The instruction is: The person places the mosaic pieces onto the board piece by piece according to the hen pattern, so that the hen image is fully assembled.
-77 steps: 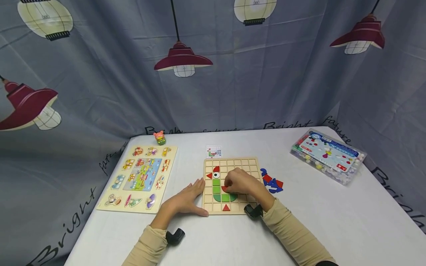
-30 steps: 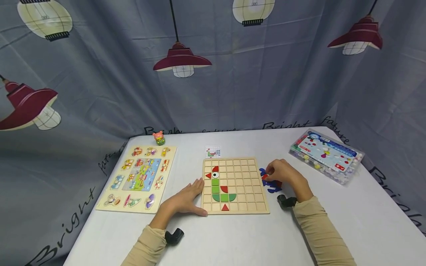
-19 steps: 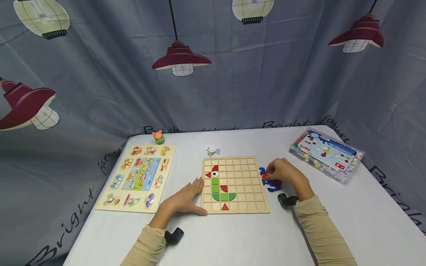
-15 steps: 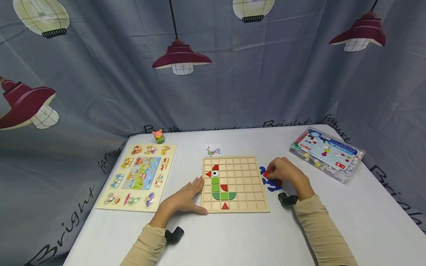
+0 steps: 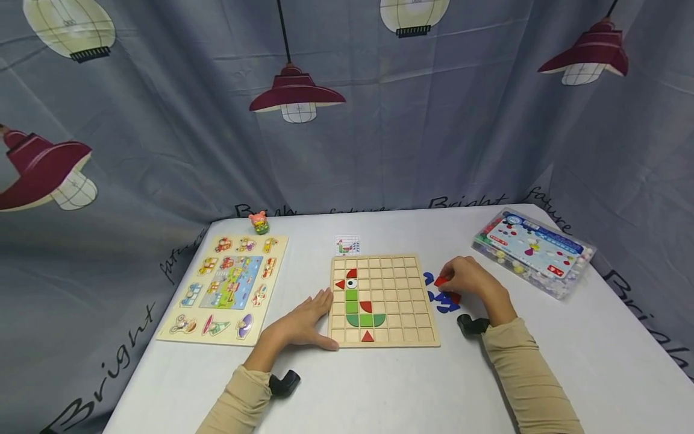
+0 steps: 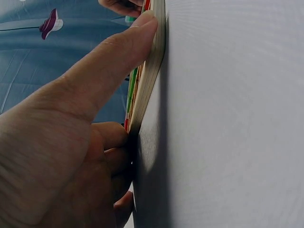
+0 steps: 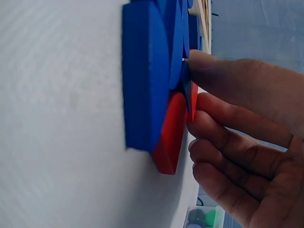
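We see the right hand (image 5: 467, 279), earlier over the wooden grid board (image 5: 383, 299) setting a red quarter-circle piece (image 5: 365, 306), now beside the board among the loose blue pieces (image 5: 441, 298), pinching a red piece (image 5: 441, 281).

**What the views leave unclear**

The right hand (image 5: 467, 281) covers part of the loose red and blue wooden shape pieces (image 5: 441, 296), so their count is unclear. The small printed pattern card (image 5: 347, 245) is too small to read. The left wrist view shows the pale wooden grid board (image 6: 151, 76) only edge-on.
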Demonstrator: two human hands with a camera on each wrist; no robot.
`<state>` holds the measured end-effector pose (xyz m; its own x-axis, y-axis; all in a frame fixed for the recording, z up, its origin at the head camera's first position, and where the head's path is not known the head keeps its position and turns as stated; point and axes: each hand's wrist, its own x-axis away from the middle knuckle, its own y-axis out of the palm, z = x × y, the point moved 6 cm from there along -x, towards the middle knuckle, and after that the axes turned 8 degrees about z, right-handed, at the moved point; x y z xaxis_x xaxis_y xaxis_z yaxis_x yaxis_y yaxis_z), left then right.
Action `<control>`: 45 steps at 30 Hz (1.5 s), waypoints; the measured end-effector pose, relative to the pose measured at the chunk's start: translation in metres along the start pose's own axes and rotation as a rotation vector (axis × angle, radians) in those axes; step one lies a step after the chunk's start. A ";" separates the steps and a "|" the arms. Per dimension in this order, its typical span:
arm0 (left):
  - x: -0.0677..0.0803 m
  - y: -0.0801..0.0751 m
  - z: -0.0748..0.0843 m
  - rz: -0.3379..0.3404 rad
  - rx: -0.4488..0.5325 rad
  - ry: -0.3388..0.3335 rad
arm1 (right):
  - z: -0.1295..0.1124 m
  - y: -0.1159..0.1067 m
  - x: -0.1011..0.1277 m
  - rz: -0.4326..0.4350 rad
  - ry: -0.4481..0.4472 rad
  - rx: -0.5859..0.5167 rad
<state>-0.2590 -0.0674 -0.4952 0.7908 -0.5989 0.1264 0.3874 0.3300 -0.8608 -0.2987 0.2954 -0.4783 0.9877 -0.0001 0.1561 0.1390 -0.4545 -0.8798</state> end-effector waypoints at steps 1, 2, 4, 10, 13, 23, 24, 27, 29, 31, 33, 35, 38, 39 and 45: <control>0.000 0.001 0.000 -0.002 -0.002 0.003 | 0.001 0.000 0.000 0.000 0.005 0.000; 0.000 0.002 -0.001 -0.006 -0.001 0.000 | 0.002 0.001 0.001 0.000 0.003 0.002; 0.000 0.003 -0.001 -0.012 -0.003 -0.002 | 0.003 0.003 0.002 -0.001 0.002 0.001; 0.000 0.005 -0.002 -0.017 0.001 -0.003 | 0.004 0.007 0.004 0.002 0.013 -0.024; 0.001 0.006 -0.001 -0.015 -0.001 -0.004 | 0.007 0.008 0.004 0.010 0.032 -0.030; 0.001 0.009 0.000 -0.022 -0.011 0.009 | 0.016 0.009 0.005 0.042 0.059 0.011; 0.001 0.009 0.000 -0.021 -0.010 0.010 | 0.015 0.009 0.005 0.046 0.053 0.009; 0.000 0.009 0.001 -0.019 -0.014 0.011 | 0.011 0.007 0.004 0.060 0.036 -0.001; -0.001 0.008 0.000 -0.018 -0.014 0.009 | 0.005 0.006 0.004 0.079 -0.001 0.002; -0.001 0.007 0.000 -0.018 -0.018 0.007 | -0.004 0.005 0.004 0.101 -0.048 0.002; -0.001 0.007 0.000 -0.018 -0.020 0.005 | -0.015 0.005 0.005 0.121 -0.111 0.001; -0.001 0.007 0.000 -0.018 -0.020 0.005 | -0.028 0.006 0.007 0.133 -0.188 -0.001; 0.000 0.006 0.000 -0.014 -0.014 0.002 | -0.049 0.011 0.010 0.131 -0.280 -0.021; 0.000 0.006 0.000 -0.012 -0.012 0.000 | -0.056 0.012 0.011 0.129 -0.310 -0.024; 0.001 0.005 0.001 -0.013 -0.004 -0.006 | -0.093 0.022 0.018 0.101 -0.382 -0.021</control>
<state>-0.2561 -0.0655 -0.4994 0.7887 -0.5986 0.1401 0.3955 0.3196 -0.8611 -0.2840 0.2028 -0.4527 0.9521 0.2842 -0.1126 0.0424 -0.4876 -0.8721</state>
